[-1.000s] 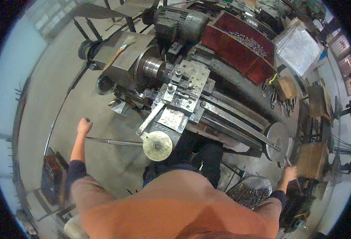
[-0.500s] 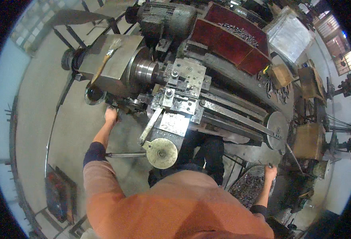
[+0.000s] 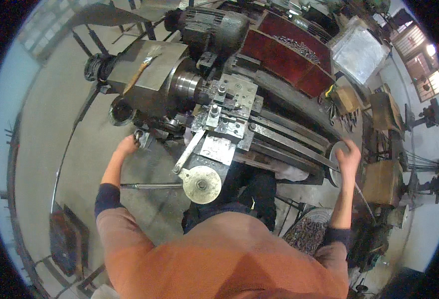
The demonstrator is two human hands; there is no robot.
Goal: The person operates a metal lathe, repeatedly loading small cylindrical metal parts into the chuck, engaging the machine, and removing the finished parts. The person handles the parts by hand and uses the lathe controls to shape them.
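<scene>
In front of me stands a small metal lathe with a bright round chuck (image 3: 187, 85) and a steel tool post block (image 3: 227, 122). At the machine's left, below its headstock, my left hand (image 3: 127, 144) is closed around a dark metal lever (image 3: 138, 137). Its fingertips are partly hidden. My right hand (image 3: 347, 160) reaches up to the round disc (image 3: 334, 163) at the right end of the bed, overlapping its rim. Thumb and fingers look spread there, and I see nothing in them. A wooden-handled brush (image 3: 137, 77) lies on the headstock cover.
A brass-coloured disc (image 3: 201, 185) with a rod juts toward me. Behind the bed, a dark red tray (image 3: 274, 52) holds small metal parts. Spanners (image 3: 346, 118) lie near a cardboard box (image 3: 347, 97). A basket (image 3: 306, 230) of metal pieces stands low at right.
My right hand has risen from beside the basket to the disc at the bed's right end. My left hand has shifted slightly left, still at the lever. The whole view has tilted a little.
</scene>
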